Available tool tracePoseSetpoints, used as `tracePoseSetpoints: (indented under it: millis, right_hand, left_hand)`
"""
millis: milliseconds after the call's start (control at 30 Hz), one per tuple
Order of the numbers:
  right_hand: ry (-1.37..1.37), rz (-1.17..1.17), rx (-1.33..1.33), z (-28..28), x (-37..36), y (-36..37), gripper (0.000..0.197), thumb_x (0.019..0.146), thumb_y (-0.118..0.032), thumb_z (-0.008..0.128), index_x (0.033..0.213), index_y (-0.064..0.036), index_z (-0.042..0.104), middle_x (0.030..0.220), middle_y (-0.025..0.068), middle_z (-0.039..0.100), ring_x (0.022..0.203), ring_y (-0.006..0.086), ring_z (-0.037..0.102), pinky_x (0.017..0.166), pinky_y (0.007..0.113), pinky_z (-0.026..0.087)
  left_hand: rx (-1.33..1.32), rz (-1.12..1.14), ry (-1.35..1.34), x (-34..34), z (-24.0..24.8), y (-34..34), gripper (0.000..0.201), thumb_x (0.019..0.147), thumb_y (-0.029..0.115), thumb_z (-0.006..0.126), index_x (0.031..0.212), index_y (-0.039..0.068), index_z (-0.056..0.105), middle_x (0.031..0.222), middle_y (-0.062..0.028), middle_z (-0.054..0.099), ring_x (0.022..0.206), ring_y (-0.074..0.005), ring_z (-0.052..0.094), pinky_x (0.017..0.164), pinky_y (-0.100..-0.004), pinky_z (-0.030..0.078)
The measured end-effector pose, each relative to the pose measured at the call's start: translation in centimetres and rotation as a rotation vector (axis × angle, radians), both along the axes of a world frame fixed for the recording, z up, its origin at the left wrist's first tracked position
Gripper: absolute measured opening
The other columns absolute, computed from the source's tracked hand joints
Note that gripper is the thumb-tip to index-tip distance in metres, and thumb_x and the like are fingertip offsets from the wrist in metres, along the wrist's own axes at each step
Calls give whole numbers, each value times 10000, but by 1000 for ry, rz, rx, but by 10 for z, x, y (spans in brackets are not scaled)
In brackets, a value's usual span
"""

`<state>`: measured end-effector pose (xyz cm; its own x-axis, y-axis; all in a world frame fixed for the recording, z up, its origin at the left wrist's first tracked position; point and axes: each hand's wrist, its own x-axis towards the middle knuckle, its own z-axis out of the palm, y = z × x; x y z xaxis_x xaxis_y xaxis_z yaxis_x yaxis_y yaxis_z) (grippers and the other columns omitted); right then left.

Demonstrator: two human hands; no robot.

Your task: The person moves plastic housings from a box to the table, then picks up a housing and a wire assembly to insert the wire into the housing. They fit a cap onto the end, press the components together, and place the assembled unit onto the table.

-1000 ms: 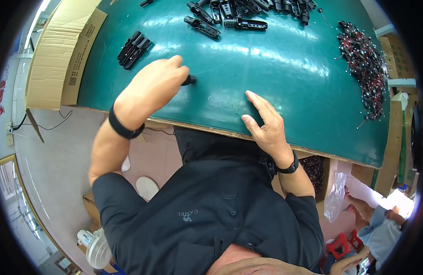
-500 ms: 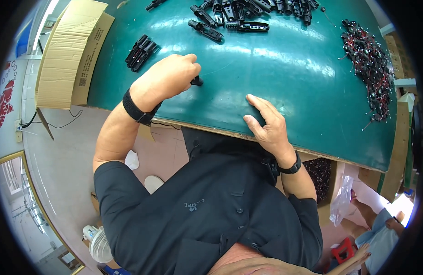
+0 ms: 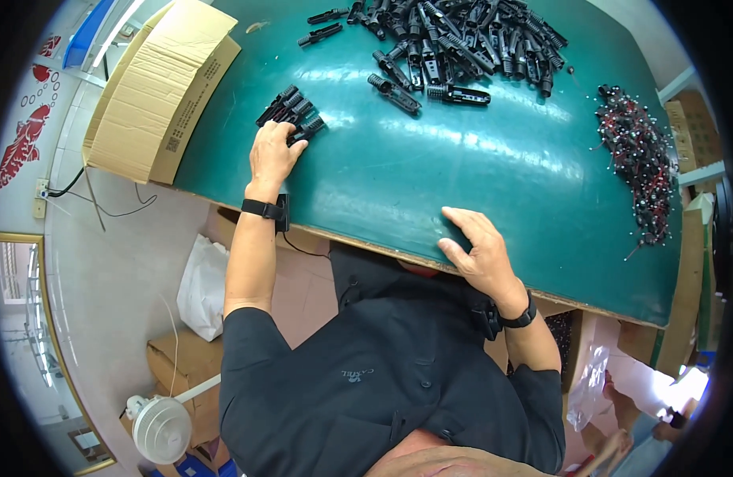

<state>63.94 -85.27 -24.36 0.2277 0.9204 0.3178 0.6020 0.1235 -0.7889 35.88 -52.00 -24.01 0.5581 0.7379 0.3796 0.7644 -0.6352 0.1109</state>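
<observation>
My left hand (image 3: 272, 159) is at the left of the green table, its fingers and thumb closed on a black plastic housing (image 3: 309, 129) with a ribbed end. That housing lies alongside a small row of similar black housings (image 3: 280, 103), partly hidden by my fingers. My right hand (image 3: 481, 253) rests at the table's near edge, thumb and fingers apart, with nothing in it.
A large heap of black housings (image 3: 462, 48) covers the far middle of the green table (image 3: 382, 175). Small black parts with red wires (image 3: 636, 159) are piled at the right. An open cardboard box (image 3: 156, 95) stands at the left edge. Below is a white fan (image 3: 160, 429).
My left hand has moved left across the table, bringing the black housing to the small row. My right hand keeps its place and open pose. The whole view has shifted slightly.
</observation>
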Motion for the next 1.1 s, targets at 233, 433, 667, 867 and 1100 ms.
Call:
tracePoseSetpoints:
  millis: [233, 433, 667, 867, 1100]
  right_hand:
    - [-214, -3, -28, 14, 38, 95, 438, 895, -184, 773, 1285, -15, 667, 1136, 170, 703, 1014, 338, 706, 871, 418, 571]
    - [-423, -184, -163, -9, 43, 211, 295, 892, -230, 761, 1100, -50, 656, 1057, 179, 690, 954, 398, 701, 815, 509, 572]
    - [-375, -147, -92, -32, 29, 194, 229, 848, -179, 772, 1003, -52, 660, 1007, 186, 673, 919, 406, 697, 791, 515, 577]
    - [-274, 50, -10, -10, 8, 100, 257, 845, -264, 783, 985, -65, 699, 996, 177, 697, 920, 394, 712, 804, 496, 588]
    - [-438, -562, 89, -28, 199, 42, 274, 890, -232, 733, 1118, -82, 748, 1061, 176, 735, 1003, 368, 703, 873, 452, 582]
  left_hand:
    - [187, -57, -263, 15, 14, -15, 483, 769, 193, 894, 1194, 69, 699, 1010, -118, 669, 951, -283, 651, 842, -391, 547]
    - [-507, -227, -526, 66, -6, -88, 582, 803, 190, 887, 1324, 69, 657, 1138, -108, 669, 923, -216, 655, 786, -350, 542]
    - [-854, -194, -846, 91, -32, -106, 599, 856, 200, 859, 1388, 62, 621, 1261, -112, 676, 994, -172, 666, 804, -320, 545]
    - [-790, -233, -632, 116, -14, -120, 545, 860, 188, 846, 1347, 53, 645, 1279, -139, 679, 1073, -247, 655, 908, -373, 531]
    - [-429, -424, -287, 123, -10, -127, 429, 830, 141, 841, 1214, 23, 691, 1241, -131, 691, 1108, -294, 630, 971, -400, 515]
